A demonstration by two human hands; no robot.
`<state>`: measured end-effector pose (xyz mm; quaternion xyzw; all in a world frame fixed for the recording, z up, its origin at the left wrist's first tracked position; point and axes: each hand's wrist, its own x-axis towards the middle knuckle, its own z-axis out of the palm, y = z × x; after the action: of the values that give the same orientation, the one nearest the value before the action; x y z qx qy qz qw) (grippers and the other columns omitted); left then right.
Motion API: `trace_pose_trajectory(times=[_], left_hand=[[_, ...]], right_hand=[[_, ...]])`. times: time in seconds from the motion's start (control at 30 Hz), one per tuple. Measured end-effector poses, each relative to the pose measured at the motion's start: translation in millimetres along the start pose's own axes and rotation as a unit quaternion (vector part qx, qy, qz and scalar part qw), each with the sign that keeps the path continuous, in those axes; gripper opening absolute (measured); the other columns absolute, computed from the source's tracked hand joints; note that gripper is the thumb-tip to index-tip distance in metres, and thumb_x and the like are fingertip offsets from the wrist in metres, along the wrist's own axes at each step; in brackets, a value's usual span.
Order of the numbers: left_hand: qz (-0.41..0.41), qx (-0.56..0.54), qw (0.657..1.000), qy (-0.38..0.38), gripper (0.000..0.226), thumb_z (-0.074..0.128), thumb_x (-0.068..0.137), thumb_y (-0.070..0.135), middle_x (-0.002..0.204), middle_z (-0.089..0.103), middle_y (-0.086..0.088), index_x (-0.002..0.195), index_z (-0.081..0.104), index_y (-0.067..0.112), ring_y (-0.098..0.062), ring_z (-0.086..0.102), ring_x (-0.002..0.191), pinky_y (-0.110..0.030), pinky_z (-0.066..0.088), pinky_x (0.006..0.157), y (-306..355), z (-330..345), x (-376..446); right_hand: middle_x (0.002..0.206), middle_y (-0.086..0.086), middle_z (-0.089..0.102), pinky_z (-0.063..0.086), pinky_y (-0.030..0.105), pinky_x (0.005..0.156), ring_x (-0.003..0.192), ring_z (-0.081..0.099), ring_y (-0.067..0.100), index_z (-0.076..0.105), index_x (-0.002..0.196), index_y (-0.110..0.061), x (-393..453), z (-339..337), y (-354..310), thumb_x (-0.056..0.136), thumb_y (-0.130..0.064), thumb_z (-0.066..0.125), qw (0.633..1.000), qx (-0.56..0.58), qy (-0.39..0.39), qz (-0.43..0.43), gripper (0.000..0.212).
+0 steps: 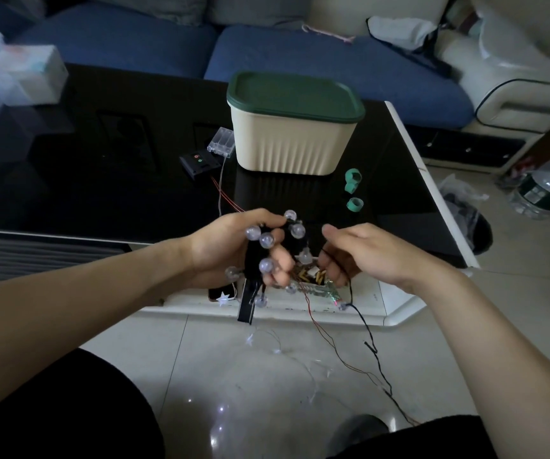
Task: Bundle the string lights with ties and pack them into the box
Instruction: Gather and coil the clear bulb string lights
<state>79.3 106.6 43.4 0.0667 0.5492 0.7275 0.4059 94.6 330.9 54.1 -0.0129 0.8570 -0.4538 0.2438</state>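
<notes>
My left hand [234, 246] grips a coiled bunch of string lights [267, 240] with clear round bulbs on dark wire; a black strap [246, 304] hangs from the bunch. My right hand [366, 253] is just to its right, fingers curled round the black wire [363, 323] that trails down to the floor. The cream box [293, 144] with a dark green lid [295, 94] stands shut on the black table, behind my hands. Green ties [353, 178] lie to the right of the box, with one more green tie [355, 203] nearer me.
A clear battery holder [221, 142] and a black controller [199, 162] sit left of the box, with red wires [225, 195] running toward my hands. A second light string with small stars [277, 351] lies on the tiled floor. A blue sofa [300, 58] stands behind the table [68, 180].
</notes>
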Motion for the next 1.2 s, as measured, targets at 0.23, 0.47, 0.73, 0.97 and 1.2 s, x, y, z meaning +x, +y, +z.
trace_pose_trajectory(times=[0.23,0.47,0.73,0.97,1.2], left_hand=[[0.061,-0.096,0.993,0.020,0.034,0.031,0.104,0.026,0.067,0.041,-0.004,0.076,0.046,0.014,-0.016,0.049,0.067,-0.021,0.043,0.060,6.8,-5.7,3.2],[0.080,-0.137,0.986,0.042,0.029,0.027,0.104,0.021,0.089,0.062,-0.017,0.096,0.051,0.005,-0.028,0.067,0.083,-0.032,0.055,0.074,5.9,-6.6,5.5],[0.019,-0.073,0.997,0.031,0.032,0.037,0.098,0.027,0.103,0.063,-0.015,0.101,0.060,0.005,-0.023,0.064,0.090,-0.026,0.055,0.060,-4.6,3.6,2.8],[0.023,0.104,0.994,0.007,0.041,0.038,0.099,0.041,0.084,0.060,-0.014,0.090,0.064,0.011,-0.028,0.053,0.075,-0.038,0.041,0.072,-15.2,11.5,5.7],[-0.023,0.216,0.976,-0.008,0.055,0.029,0.104,0.043,0.079,0.069,-0.019,0.100,0.060,-0.002,-0.026,0.060,0.059,-0.029,0.034,0.050,-10.4,12.4,3.4]], right_hand=[[0.072,0.001,0.072,0.051,0.034,0.078,0.067,0.065,0.010,0.072,0.086,-0.015,3.6,4.2,6.9,0.105,-0.031,0.048,0.991,-0.126,-0.013,0.042,0.035],[0.063,-0.004,0.056,0.046,0.031,0.056,0.055,0.054,0.012,0.064,0.076,-0.020,-5.7,52.5,-21.8,0.104,-0.030,0.049,0.974,-0.219,-0.013,-0.064,0.032],[0.091,0.005,0.059,0.053,0.044,0.074,0.081,0.057,0.023,0.060,0.074,-0.015,-11.1,73.7,-24.0,0.093,-0.003,0.056,0.934,-0.325,0.010,-0.145,0.023],[0.069,-0.009,0.069,0.059,0.036,0.069,0.065,0.067,0.009,0.064,0.076,-0.029,-13.6,61.2,-31.6,0.081,-0.013,0.078,0.952,-0.195,0.156,-0.179,0.022],[0.060,-0.010,0.052,0.042,0.027,0.053,0.058,0.055,0.008,0.040,0.059,-0.026,-15.4,55.9,-38.4,0.062,-0.026,0.093,0.938,-0.201,0.223,-0.175,0.053]])
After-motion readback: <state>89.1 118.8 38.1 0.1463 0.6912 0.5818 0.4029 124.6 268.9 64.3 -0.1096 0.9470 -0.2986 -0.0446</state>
